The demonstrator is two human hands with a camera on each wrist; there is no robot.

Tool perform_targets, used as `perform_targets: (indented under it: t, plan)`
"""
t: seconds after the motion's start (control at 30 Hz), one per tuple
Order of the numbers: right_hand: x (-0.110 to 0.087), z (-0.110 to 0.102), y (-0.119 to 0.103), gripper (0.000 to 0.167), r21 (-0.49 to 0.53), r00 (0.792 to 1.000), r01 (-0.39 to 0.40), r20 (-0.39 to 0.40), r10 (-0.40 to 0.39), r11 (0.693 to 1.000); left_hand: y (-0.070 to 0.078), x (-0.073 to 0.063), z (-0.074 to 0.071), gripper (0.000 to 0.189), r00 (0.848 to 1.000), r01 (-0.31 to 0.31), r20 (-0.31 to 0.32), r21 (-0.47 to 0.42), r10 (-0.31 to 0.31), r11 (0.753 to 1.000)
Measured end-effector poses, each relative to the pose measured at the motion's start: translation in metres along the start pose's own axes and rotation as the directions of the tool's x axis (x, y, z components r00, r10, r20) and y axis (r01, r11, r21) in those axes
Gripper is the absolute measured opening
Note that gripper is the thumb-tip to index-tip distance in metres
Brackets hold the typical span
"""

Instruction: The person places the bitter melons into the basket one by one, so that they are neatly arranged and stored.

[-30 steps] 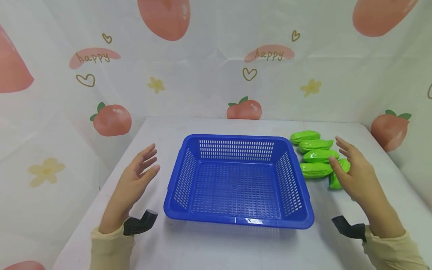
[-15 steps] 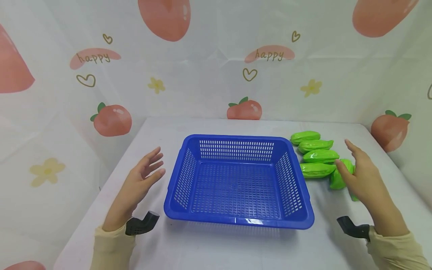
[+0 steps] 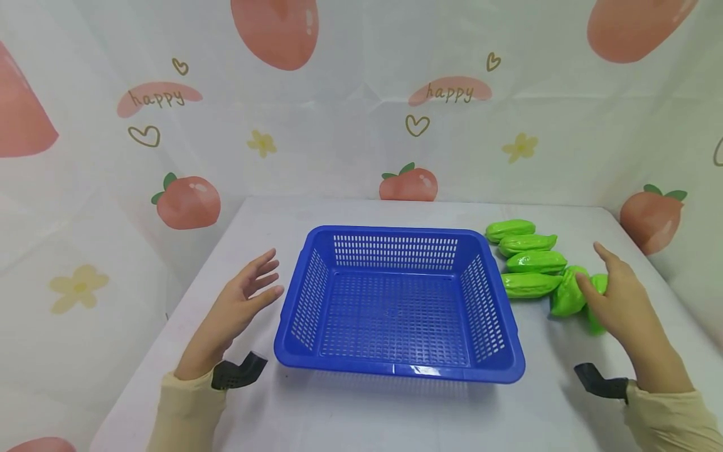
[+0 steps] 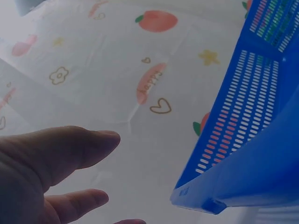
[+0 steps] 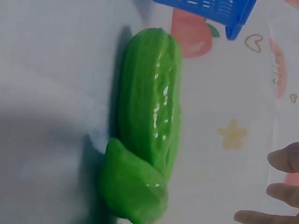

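Observation:
My left hand [image 3: 234, 311] hovers beside the left wall of a blue plastic basket [image 3: 398, 371], fingers extended and thumb apart, holding nothing. In the left wrist view its thumb [image 4: 88, 147] points toward the basket's side [image 4: 229, 121]. On the right, my right hand [image 3: 624, 307] is held with fingers loosely extended, also holding nothing. It is nearest a green, shiny, gourd-like vegetable [image 3: 596, 321], which it partly hides. Another curved one [image 3: 567, 298] lies just left of that. In the right wrist view a long ridged green vegetable [image 5: 149, 98] lies behind a shorter-looking one [image 5: 133, 184].
Several more green vegetables [image 3: 531, 285] lie in a slanting row along the basket's right side. The basket stands mid-table on a white tabletop [image 3: 367, 417] with nothing inside. Behind rises a white cloth [image 3: 339, 125] printed with fruit, hearts and flowers.
My left hand has drifted right, closer to the basket. My right hand has shifted right and slightly nearer, uncovering more of the rightmost vegetables. Basket and vegetables stay put.

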State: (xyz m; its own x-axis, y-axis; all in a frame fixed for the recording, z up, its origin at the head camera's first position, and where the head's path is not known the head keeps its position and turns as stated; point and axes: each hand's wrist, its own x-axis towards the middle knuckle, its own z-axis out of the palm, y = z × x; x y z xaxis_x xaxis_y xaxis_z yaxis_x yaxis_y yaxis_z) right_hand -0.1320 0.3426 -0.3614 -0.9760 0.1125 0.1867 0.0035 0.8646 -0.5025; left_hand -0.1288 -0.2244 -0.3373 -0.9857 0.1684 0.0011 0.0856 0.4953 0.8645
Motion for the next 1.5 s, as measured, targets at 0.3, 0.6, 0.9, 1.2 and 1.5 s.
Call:
perform_targets:
  t: [0.3,0.6,0.9,1.2,1.5]
  plan:
    - [0.002,0.0,0.016,0.067,-0.016,0.998,-0.05,0.026,0.05,0.999,-0.004,0.005,-0.001,0.071,0.996,0.021,0.092,-0.127,-0.009,0.992]
    - [0.002,-0.002,0.032,0.066,-0.033,0.995,-0.085,0.048,0.087,0.996,-0.013,0.013,-0.001,0.074,0.987,0.077,0.152,-0.18,-0.05,0.981]
    - [0.002,-0.002,0.046,0.065,-0.072,0.991,-0.11,0.064,0.115,0.991,-0.017,0.018,-0.001,0.082,0.971,0.145,0.221,-0.229,-0.094,0.963]
    - [0.005,-0.004,0.059,0.067,-0.069,0.973,-0.174,0.143,0.183,0.982,-0.02,0.021,-0.002,0.09,0.956,0.175,0.273,-0.24,-0.106,0.955]
    - [0.008,-0.008,0.077,0.072,-0.046,0.951,-0.211,0.22,0.216,0.976,-0.023,0.021,-0.003,0.092,0.945,0.19,0.304,-0.212,-0.12,0.959]
